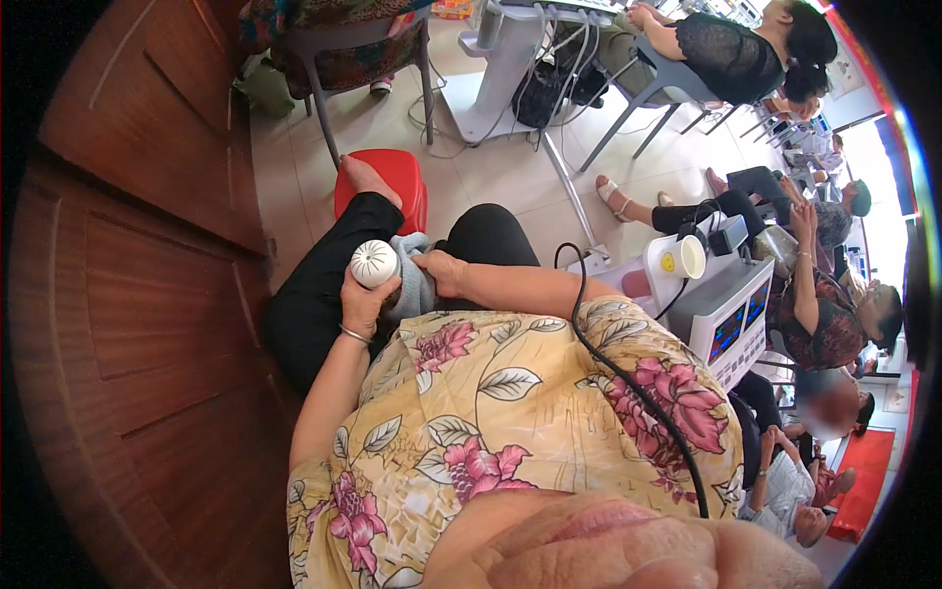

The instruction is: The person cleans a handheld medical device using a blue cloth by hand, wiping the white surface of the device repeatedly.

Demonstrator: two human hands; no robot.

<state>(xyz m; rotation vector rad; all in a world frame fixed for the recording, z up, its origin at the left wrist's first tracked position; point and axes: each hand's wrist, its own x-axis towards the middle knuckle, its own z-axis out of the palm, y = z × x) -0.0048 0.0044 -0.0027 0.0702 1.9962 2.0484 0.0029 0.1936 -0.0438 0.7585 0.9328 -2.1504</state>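
My left hand (pixel 360 302), with a bracelet at the wrist, is wrapped around a white rounded object (pixel 374 263) that has dark radial slots on its top. It is held above my lap. Beside it hangs a light blue cloth (pixel 416 276), bunched up close to the white object. My right hand (pixel 440 272) grips the cloth's right side, its fingertips partly hidden in the folds. Both hands are over my black trousers (pixel 316 294). My bare foot (pixel 368 179) rests on a red plastic stool (pixel 413 177).
A brown wooden panelled door (pixel 169 309) stands close on my left. To my right are a device with lit screens (pixel 728 331) and a paper cup (pixel 692 258). A black cable (pixel 640 383) crosses my right shoulder. Ahead are a white wheeled stand (pixel 497 88), chairs and several seated people.
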